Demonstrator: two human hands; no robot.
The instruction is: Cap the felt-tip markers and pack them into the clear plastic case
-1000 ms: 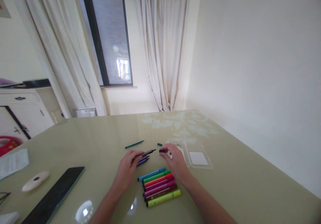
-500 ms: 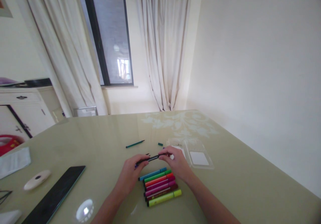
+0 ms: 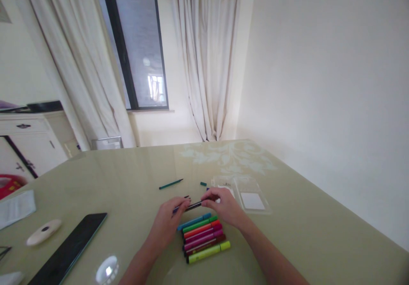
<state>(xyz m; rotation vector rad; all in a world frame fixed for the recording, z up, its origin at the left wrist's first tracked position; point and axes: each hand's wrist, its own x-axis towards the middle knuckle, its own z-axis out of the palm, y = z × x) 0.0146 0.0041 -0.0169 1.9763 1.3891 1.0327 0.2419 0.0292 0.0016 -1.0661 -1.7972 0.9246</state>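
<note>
A dark marker pen lies level between both hands, just behind the row of pens. My left hand pinches its left end, and my right hand has its fingers closed on the right end. In front of the hands several coloured markers lie side by side: a blue marker farthest off, then green, orange, purple and dark red, with a yellow-green marker nearest me. Beyond the hands rest an uncapped dark green marker and a small green cap.
A clear plastic case lies opened out behind my right hand, partly covered by it. To the left are a black tablet, a white oval device and a pale packet. A wall borders the table's right side.
My left fingers have shifted slightly along the dark marker. The right hand keeps its hold, and the whole view has moved a little.
</note>
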